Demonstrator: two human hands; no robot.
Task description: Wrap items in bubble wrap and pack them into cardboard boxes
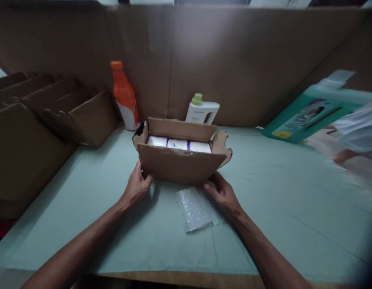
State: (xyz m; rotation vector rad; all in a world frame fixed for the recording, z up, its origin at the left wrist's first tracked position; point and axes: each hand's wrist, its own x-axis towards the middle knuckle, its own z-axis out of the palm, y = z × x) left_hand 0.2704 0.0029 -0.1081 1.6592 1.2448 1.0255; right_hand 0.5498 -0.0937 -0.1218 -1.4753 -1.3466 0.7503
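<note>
Both my hands hold a small open cardboard box (pixel 179 165) by its lower corners, its flaps up and torn at the sides. My left hand (pixel 138 184) grips the left corner, thumb on the front face. At the right corner my right hand (pixel 223 193) does the same, its thumb under the front edge. Inside the box stand three white-topped packs (pixel 177 144) with purple edges; their lower parts are hidden. A folded piece of bubble wrap (pixel 194 210) lies on the table in front of the box, beside my right hand.
Behind the box stand an orange bottle (pixel 125 94) and a white bottle with a green cap (pixel 200 110). A large green jug (pixel 300 114) leans at the right, near another person's blurred hand (pixel 344 156). Several open cardboard boxes (pixel 92 118) line the left, on a pale green cloth (pixel 279 208).
</note>
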